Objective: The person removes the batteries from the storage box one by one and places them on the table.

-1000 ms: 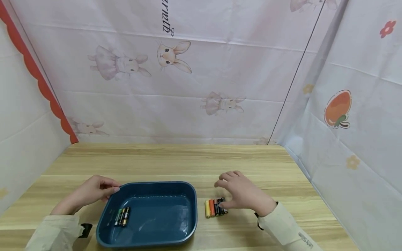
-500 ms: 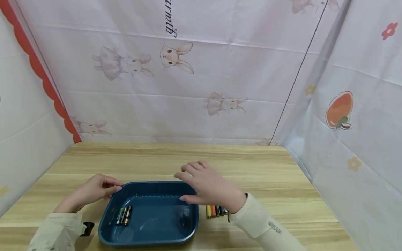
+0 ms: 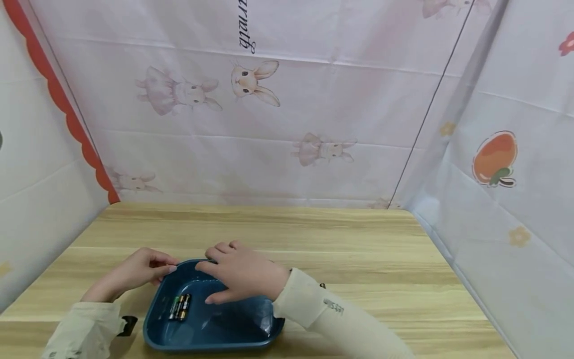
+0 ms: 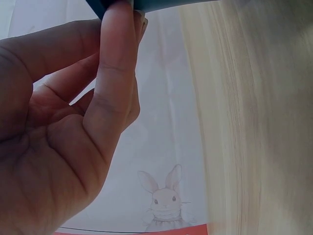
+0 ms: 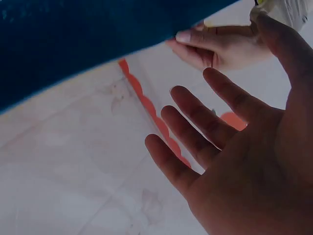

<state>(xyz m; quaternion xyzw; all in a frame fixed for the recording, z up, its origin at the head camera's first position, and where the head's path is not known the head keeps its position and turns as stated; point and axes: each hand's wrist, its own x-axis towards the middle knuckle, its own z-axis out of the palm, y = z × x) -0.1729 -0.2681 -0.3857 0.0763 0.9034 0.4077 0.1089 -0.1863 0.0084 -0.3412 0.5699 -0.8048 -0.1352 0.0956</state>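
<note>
A deep blue rectangular tray (image 3: 215,345) stands on the table's left half. My left hand (image 3: 134,274) pinches its rim at the far left corner; in the left wrist view the thumb and fingers (image 4: 116,54) meet on the tray's blue edge (image 4: 166,5). Inside, against the left side, a short row of AA-size batteries (image 3: 180,307) lies side by side, green, gold and black. Over the tray's middle hovers my right hand (image 3: 242,274), palm down. The right wrist view shows its fingers (image 5: 193,115) spread and nothing in the palm.
My right forearm's sleeve (image 3: 336,314) crosses the tray's right wall and hides most of a second battery group; one dark battery end (image 3: 322,285) peeks out above it. Behind the wooden table (image 3: 358,239) hangs a rabbit-print cloth (image 3: 287,114), with more cloth at both sides.
My right hand has moved left from above the loose batteries at the right to over the tray's middle, its fingers still spread. The left hand keeps its hold on the rim.
</note>
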